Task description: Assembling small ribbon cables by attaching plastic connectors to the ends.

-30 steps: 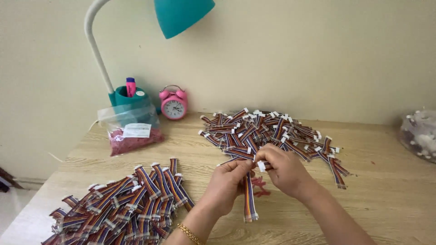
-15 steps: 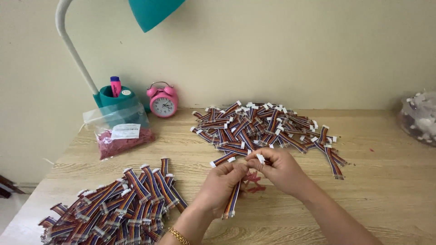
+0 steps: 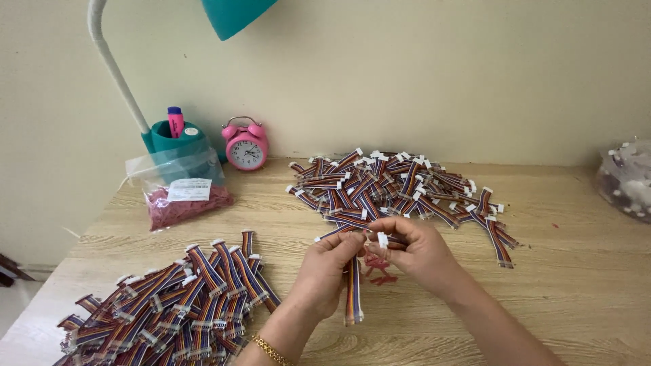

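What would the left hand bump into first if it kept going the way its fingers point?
The left hand points up and right, toward the right hand. It would meet those fingers almost at once, since both pinch the same striped cable. Beyond them lies the far pile of cables, though depth is hard to judge.

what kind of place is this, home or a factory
Most likely a home desk used for piecework. A wooden desk against a plain wall holds a teal desk lamp, a pink alarm clock, and two piles of rainbow ribbon cables.
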